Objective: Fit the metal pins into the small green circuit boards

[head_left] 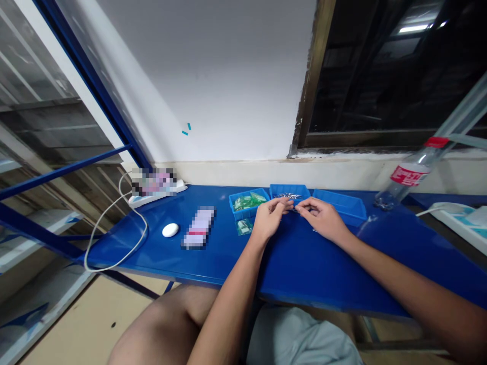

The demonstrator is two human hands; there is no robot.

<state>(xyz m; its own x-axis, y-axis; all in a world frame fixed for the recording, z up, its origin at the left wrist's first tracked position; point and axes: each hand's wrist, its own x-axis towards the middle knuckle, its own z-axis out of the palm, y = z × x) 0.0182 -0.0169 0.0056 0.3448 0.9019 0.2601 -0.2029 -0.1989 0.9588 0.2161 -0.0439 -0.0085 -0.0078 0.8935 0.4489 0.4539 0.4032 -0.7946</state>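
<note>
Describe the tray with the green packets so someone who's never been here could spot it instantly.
Find the blue table in front of the white wall. Along its far side, take the leftmost blue tray of three in a row, beside the person's left hand. Its green packets set it apart: the middle tray holds thin metal pieces, and no packets show in the rightmost tray.
</note>
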